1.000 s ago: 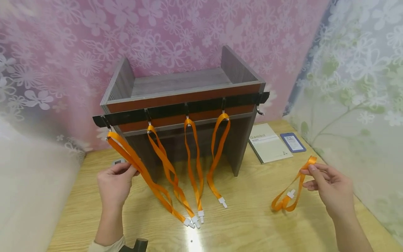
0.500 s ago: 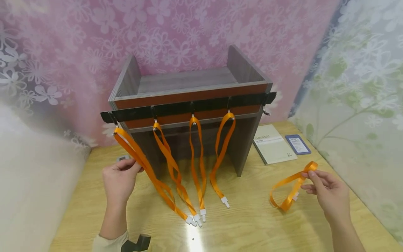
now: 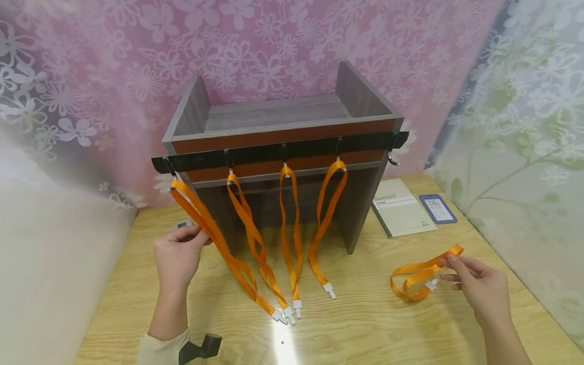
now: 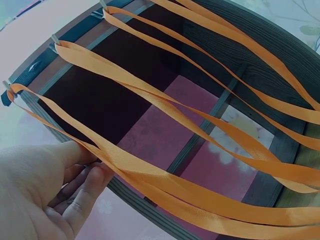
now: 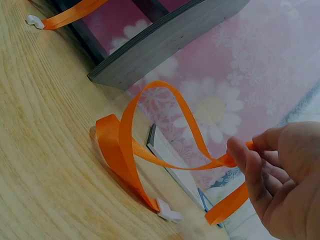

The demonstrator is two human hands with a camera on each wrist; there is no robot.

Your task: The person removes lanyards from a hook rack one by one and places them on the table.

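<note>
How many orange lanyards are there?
5: one lanyard hangs from each of the four leftmost hooks, and the right hand holds the fifth lanyard.

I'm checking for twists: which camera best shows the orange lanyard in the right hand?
The right wrist view: the lanyard is large there, its loops and white clip close up, though fingers hide part. The head view shows it smaller, from above; the left wrist view doesn't show it.

Orange lanyards (image 3: 323,225), pink floral wall (image 3: 269,45), grey wood-grain shelf (image 3: 278,112)
</note>
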